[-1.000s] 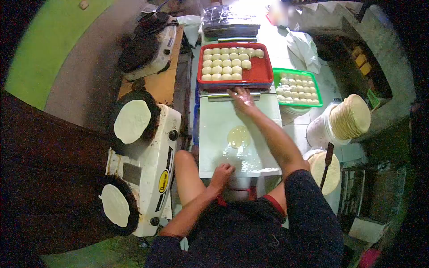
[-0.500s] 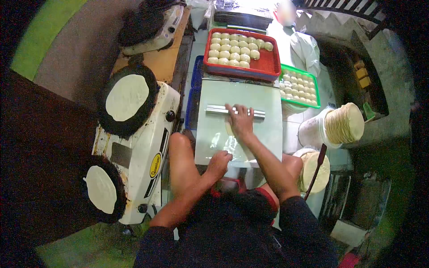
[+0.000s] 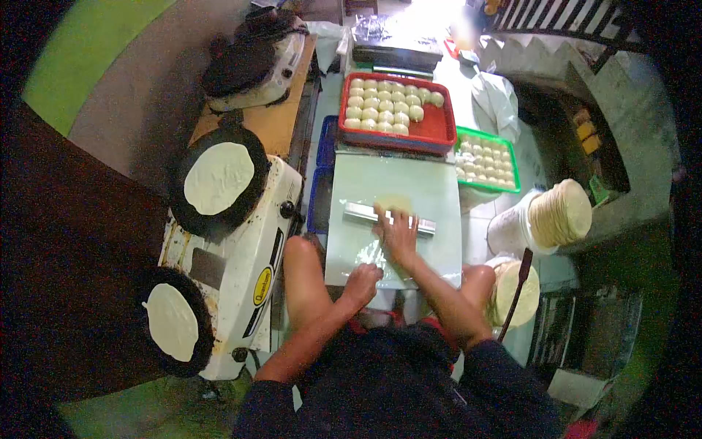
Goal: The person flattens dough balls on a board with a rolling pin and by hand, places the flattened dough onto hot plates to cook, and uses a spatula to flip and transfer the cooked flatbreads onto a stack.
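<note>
A shiny metal rolling pin (image 3: 358, 212) lies crosswise on a pale, glossy board (image 3: 431, 179). My right hand (image 3: 399, 235) is over the pin, its fingers bent across the middle. A thin, pale yellow piece of dough (image 3: 395, 202) shows just beyond the pin; the rest is hidden under the pin and hand. At the board's near edge, my left hand (image 3: 362, 285) is closed, and what its fingers hold, if anything, cannot be made out.
Dough balls fill much of a red tray (image 3: 439, 132) behind the board and a green tray (image 3: 516, 172) to its right. At left, flatbreads (image 3: 219, 178) lie on dark griddles over a white stove (image 3: 245, 293). Stacked flatbreads (image 3: 569, 212) and a dark stick (image 3: 518, 289) are at right.
My head view has tilted, so everything sits lower in the picture. The rolling pin is slightly nearer the board's front under my right hand, and dough now shows beyond it.
</note>
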Tool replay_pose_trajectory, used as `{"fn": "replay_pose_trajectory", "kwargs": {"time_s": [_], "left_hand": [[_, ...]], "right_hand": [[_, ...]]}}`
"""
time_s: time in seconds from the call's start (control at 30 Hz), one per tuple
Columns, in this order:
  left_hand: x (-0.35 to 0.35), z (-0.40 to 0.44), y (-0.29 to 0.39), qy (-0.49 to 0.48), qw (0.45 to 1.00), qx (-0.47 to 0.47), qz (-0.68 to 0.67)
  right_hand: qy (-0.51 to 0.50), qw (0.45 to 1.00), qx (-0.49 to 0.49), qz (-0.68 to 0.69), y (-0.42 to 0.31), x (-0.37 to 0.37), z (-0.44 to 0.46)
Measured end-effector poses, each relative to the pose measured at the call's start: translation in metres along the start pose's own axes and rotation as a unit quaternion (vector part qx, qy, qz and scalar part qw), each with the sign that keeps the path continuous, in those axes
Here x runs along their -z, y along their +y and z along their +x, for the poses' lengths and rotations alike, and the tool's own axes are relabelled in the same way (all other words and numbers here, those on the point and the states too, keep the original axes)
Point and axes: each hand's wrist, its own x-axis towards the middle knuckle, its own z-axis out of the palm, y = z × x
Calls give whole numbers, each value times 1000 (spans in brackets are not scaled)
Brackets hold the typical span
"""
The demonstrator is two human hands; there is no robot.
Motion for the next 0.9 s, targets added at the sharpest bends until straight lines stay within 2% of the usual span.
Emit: {"fn": "replay_pose_trajectory", "kwargs": {"time_s": [0.03, 0.07, 0.13, 0.17, 0.23, 0.3, 0.4, 0.5, 0.57, 0.6, 0.67, 0.73, 0.83, 0.87, 0.9], "left_hand": [[-1, 0, 0, -6, 1000, 5, 3], [-2, -2, 0, 26, 999, -3, -34], [2, -1, 1, 12, 1000, -5, -17], [5, -1, 2, 2, 1000, -9, -6], [5, -2, 0, 7, 1000, -20, -4], [0, 0, -3, 7, 999, -33, 21], [-2, 0, -4, 24, 999, -42, 12], [6, 1, -2, -10, 999, -40, 22], [4, 1, -6, -29, 999, -39, 24], [5, 2, -6, -24, 999, -40, 28], [5, 0, -4, -18, 999, -39, 32], [2, -2, -1, -5, 1000, -21, 4], [0, 3, -4, -14, 1000, -23, -6], [-2, 4, -5, -33, 999, -18, 9], [-1, 4, -7, -51, 998, -12, 24]], "right_hand": [[-31, 999, -4, 9, -4, 4, -15], [-2, 1000, -1, -5, -1, 1, -9], [51, 998, -5, -27, 5, -12, 11], [8, 999, -22, 22, -1, 12, 30], [106, 994, -9, -16, 14, -12, 48], [114, 992, -43, 42, 20, -17, 42], [13, 969, -110, 220, 28, -14, 39], [-57, 969, -77, 229, 22, -8, 35], [-35, 995, -12, 93, 11, -11, 24], [14, 998, -7, 66, 4, -12, 19], [79, 995, -36, 41, 0, -11, 17], [70, 992, -72, 74, 1, 8, 10], [9, 987, -47, 155, 4, 14, 14], [-18, 993, -70, 89, 0, 14, 17], [-18, 993, -84, 85, 1, 12, 21]]}}
